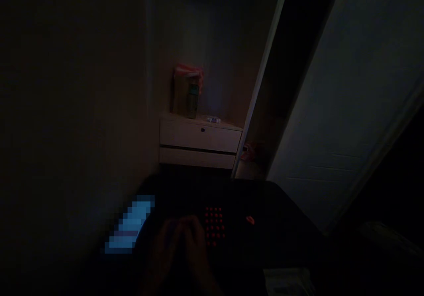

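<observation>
In very dim light, my left hand (166, 238) and my right hand (194, 238) are brought together over a dark tabletop (271, 243). Both have their fingers curled in and meeting at the tips. A faint purplish patch shows at the left hand, but what lies between the fingers is too dark to make out. Just right of my right hand, small red dots (216, 221) form rows on the dark surface. Farther right lies a small orange-red piece (250, 220), apart from the rows. I cannot tell what the dots or the piece are.
A blurred, glowing blue screen (132, 225) is left of my hands. Beyond the tabletop stands a pale drawer unit (198, 136) bearing a green-capped bottle (192, 104), a red-and-yellow packet (180, 90) and a small shiny item (213, 119). A pale panel (331, 110) slants along the right.
</observation>
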The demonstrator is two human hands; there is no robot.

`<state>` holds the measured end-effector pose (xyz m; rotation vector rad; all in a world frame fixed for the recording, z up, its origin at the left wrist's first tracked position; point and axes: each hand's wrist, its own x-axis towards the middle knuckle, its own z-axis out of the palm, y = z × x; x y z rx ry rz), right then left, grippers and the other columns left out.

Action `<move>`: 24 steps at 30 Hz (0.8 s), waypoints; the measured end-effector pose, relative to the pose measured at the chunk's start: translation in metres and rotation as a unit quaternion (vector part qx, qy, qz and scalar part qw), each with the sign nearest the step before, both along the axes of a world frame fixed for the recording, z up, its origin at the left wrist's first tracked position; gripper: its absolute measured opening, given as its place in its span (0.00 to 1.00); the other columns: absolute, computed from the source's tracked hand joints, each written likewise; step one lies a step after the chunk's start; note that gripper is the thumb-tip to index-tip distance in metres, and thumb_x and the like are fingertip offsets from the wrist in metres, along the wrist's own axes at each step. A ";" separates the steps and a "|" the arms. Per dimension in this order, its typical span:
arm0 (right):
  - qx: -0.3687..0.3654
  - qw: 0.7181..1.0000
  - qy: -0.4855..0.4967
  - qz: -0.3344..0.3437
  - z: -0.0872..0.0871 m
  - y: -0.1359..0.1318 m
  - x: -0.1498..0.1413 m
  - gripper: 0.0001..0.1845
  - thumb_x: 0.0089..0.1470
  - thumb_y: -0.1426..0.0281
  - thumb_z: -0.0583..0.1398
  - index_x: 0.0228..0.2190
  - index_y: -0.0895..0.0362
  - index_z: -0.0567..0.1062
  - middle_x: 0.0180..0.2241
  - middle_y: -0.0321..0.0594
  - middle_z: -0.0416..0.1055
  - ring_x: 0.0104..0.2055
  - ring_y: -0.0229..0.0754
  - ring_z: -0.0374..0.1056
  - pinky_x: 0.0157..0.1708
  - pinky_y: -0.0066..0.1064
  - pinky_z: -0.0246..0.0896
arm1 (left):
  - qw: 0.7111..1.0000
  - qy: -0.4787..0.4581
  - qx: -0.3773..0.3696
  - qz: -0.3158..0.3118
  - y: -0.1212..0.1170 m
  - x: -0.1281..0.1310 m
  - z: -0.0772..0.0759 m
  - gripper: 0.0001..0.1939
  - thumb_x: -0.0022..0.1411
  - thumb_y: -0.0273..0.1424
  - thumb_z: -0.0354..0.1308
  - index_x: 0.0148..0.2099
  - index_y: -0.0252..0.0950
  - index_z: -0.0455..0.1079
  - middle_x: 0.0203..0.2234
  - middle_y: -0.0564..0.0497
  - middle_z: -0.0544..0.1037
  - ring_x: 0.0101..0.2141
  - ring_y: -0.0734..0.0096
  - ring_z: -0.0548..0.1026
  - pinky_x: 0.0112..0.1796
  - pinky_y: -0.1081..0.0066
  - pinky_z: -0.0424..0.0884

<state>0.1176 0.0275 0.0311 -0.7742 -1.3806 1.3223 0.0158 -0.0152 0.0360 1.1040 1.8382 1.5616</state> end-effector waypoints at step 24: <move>0.013 0.999 0.039 0.009 0.011 -0.003 0.001 0.10 0.59 0.65 0.57 0.37 0.54 0.77 0.38 0.40 0.77 0.44 0.48 0.74 0.49 0.39 0.66 | 1.000 0.026 -0.014 -0.007 0.000 0.000 0.006 0.46 0.51 0.68 0.51 0.51 0.30 0.69 0.51 0.29 0.77 0.52 0.43 0.75 0.59 0.48 0.66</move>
